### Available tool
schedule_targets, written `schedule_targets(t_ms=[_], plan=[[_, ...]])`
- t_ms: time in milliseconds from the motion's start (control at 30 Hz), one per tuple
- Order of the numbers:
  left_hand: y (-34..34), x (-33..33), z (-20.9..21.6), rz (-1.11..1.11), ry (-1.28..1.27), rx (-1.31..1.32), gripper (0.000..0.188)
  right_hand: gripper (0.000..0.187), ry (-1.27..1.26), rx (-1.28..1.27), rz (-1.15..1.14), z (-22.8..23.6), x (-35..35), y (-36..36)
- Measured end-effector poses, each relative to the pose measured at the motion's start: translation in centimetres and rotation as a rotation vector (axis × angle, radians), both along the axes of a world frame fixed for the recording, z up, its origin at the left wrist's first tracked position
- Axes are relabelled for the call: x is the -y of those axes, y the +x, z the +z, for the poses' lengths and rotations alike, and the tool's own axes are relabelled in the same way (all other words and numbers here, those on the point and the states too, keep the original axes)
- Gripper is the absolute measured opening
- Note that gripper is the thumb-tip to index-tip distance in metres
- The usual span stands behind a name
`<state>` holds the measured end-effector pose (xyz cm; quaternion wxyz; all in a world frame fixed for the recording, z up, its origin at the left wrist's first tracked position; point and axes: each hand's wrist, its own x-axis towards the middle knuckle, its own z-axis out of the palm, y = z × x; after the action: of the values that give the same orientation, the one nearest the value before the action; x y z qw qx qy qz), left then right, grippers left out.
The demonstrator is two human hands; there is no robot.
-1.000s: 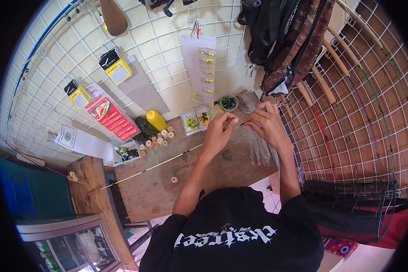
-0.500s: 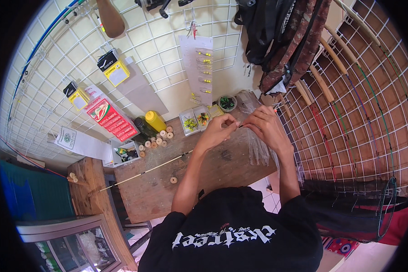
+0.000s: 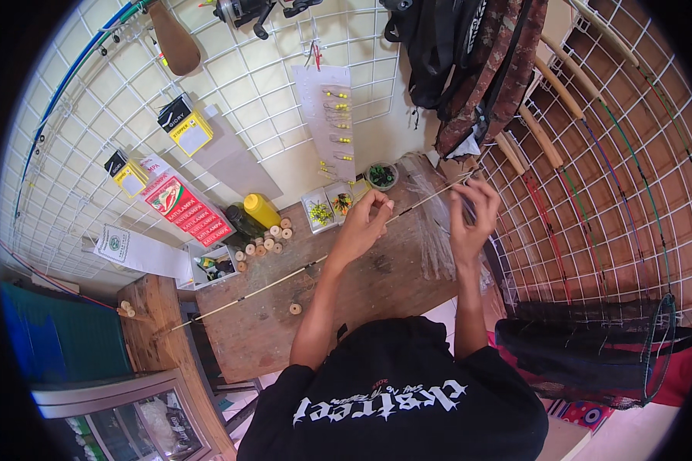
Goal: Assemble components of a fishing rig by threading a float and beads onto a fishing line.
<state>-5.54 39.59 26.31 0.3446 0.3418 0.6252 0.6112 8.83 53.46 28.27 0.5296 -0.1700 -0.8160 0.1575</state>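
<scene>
Extending both sides of left hand (image 3: 367, 225): rod (image 3: 273, 283).

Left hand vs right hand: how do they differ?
Grip: the left hand is closed on the thin pale rod; the right hand is open, fingers spread.
Position: the left hand is partway along the rod; the right hand is by its upper-right end.
Shared: both are bare.

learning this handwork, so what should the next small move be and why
Probably close the bare right hand lightly on the long, thin, pale rod with dark bands, near its right end: that hand stands open there, fingers spread, while only the bare left hand seems to pinch the rod.
</scene>
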Motion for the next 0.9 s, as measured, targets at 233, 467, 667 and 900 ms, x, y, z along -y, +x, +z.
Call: schedule_targets(t_ms=[233, 467, 667, 900], plan=[[0.3, 0.2, 0.2, 0.058, -0.032, -0.015, 0.019, 0.020, -0.275, -0.090, -0.027, -2.9, 2.4, -0.5], [0.7, 0.3, 0.5, 0.095, -0.022, -0.079, 0.017, 0.019, -0.308, -0.028, -0.032, -2.2, 2.3, -0.6], [1.0, 0.2, 1.2, 0.096, -0.040, -0.149, 0.018, 0.022, -0.860, -0.341, 0.327, -4.3, 1.9, -1.1], [1.1, 0.2, 1.2, 0.087, -0.078, -0.247, 0.021, 0.022, -1.308, -0.367, 0.574, -3.2, 2.2, -1.6]])
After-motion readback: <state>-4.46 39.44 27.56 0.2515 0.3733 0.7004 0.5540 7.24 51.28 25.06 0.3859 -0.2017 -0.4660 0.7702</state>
